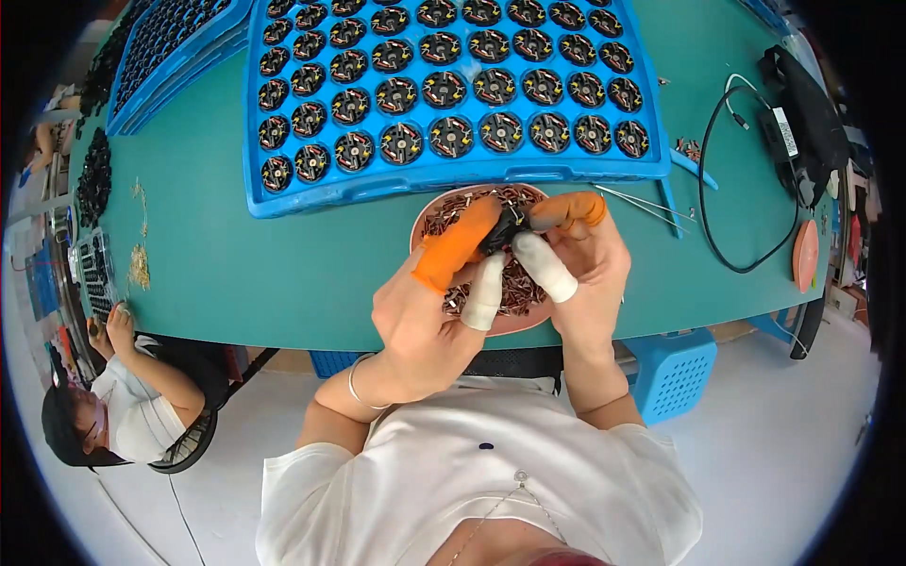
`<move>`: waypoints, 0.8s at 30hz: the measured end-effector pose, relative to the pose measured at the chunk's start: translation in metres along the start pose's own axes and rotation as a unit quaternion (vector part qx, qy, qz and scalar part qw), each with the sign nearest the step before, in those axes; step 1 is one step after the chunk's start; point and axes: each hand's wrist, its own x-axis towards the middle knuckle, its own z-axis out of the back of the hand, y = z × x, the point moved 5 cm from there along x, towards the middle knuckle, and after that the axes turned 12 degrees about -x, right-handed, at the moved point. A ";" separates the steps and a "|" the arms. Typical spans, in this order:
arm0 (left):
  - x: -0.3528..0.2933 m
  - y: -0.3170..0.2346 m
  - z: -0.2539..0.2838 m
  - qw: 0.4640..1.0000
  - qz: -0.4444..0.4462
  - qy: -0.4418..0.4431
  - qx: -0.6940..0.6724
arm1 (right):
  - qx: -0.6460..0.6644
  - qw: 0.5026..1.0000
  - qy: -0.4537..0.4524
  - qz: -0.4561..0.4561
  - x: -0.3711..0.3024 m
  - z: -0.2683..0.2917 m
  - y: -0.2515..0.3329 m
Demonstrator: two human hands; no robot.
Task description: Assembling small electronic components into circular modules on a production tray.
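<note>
Between the fingertips of both hands is a small round black part (503,229), a bit of yellow showing at its top. My left hand (436,300) pinches it from the left, with an orange cover on one finger and a white one on the thumb. From the right, my right hand (578,259) grips the same part, wearing similar orange and white finger covers. Directly beneath the hands sits a pink bowl (521,324) full of small reddish-brown pieces with metallic ends. The fingers hide much of the black part.
Just beyond the bowl lies a blue tray (453,173) holding rows of round black parts. More blue trays (142,99) are stacked at far left. To the right are tweezers (642,200), blue-handled pliers (694,168) and a black cable (714,226). Another person (132,406) sits at left.
</note>
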 end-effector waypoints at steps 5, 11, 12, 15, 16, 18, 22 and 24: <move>-0.003 0.006 -0.001 1.000 0.008 -0.022 -0.007 | -0.001 1.000 -0.011 -0.014 -0.001 0.002 -0.003; -0.001 0.000 -0.002 0.999 -0.019 -0.012 0.027 | 0.006 1.000 -0.012 -0.019 0.000 0.001 0.000; -0.001 0.001 -0.002 0.999 -0.020 -0.015 0.026 | 0.005 1.000 -0.010 -0.022 -0.001 0.002 -0.002; -0.001 0.002 -0.001 1.000 -0.001 -0.020 0.005 | 0.008 1.000 -0.009 -0.024 -0.001 0.002 -0.003; -0.001 0.003 -0.001 0.999 0.019 -0.023 -0.014 | 0.012 1.000 -0.010 -0.023 -0.001 0.002 -0.003; 0.001 0.004 -0.005 0.993 0.039 -0.056 -0.099 | 0.019 0.999 -0.014 -0.030 0.000 0.000 -0.002; 0.002 0.007 -0.006 0.975 0.071 -0.075 -0.195 | -0.019 1.000 -0.013 0.007 -0.001 0.003 -0.005; 0.000 0.009 -0.004 0.983 0.056 -0.063 -0.161 | -0.058 0.998 -0.021 0.015 -0.001 0.001 0.003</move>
